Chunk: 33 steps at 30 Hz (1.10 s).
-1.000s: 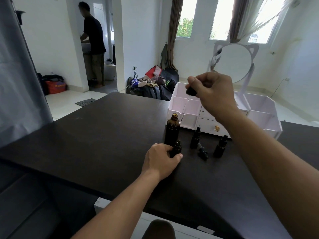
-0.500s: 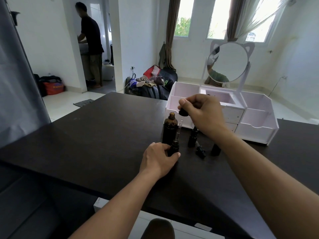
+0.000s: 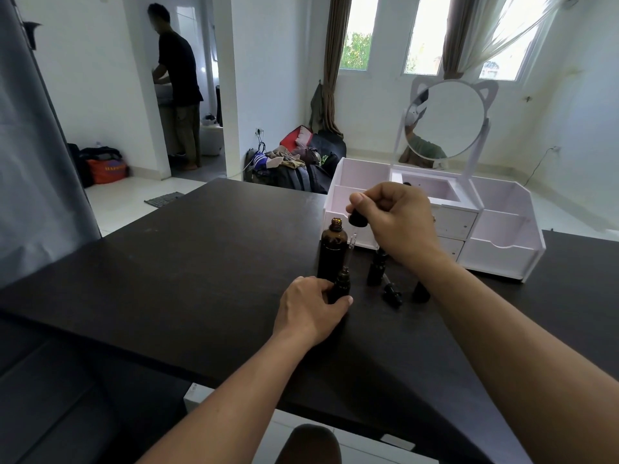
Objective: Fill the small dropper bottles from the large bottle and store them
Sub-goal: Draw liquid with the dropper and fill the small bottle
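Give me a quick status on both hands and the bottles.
Left hand grips small dropper bottle. Right hand pinches dropper, tip over its mouth. Large bottle uncapped. Nothing blocking.

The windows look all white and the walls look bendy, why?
Head view: daylight overexposes the windows to glaring white, leaving the table and bottles dark; the wide-angle lens curves straight walls near the frame edges.

home, vanity organizer [image 3: 502,252], clothes pile [image 3: 294,155]
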### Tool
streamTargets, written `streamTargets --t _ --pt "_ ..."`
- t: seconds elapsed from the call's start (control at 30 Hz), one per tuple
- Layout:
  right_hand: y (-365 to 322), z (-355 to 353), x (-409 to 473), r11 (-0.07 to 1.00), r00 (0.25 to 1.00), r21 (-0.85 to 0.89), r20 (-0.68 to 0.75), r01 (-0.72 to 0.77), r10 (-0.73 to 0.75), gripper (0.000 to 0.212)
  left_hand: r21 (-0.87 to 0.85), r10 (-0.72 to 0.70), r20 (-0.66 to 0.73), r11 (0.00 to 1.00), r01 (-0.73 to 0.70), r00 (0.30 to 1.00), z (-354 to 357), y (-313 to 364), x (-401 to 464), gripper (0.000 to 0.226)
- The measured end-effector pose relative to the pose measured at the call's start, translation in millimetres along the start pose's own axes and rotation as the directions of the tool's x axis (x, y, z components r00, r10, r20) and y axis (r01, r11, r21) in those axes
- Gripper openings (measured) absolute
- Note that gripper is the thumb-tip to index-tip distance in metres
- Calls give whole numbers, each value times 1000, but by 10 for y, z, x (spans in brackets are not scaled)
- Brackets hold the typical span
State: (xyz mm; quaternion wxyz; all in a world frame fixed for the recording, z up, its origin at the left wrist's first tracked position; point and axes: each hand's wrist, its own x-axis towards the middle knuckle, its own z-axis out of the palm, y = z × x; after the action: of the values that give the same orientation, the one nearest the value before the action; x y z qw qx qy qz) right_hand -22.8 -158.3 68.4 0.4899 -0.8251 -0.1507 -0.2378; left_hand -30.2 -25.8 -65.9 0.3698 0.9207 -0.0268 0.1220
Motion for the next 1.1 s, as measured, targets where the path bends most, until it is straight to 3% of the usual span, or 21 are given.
streamTargets --t 0.73,1.1 --pt "17 -6 1 1000 1000 10 -5 2 -2 20 -14 3 14 1000 -3 1000 5 -12 5 39" --pt "3 26 -42 1000 1000 5 24 -9 9 13 -3 -6 -13 1000 6 1000 10 -5 9 38"
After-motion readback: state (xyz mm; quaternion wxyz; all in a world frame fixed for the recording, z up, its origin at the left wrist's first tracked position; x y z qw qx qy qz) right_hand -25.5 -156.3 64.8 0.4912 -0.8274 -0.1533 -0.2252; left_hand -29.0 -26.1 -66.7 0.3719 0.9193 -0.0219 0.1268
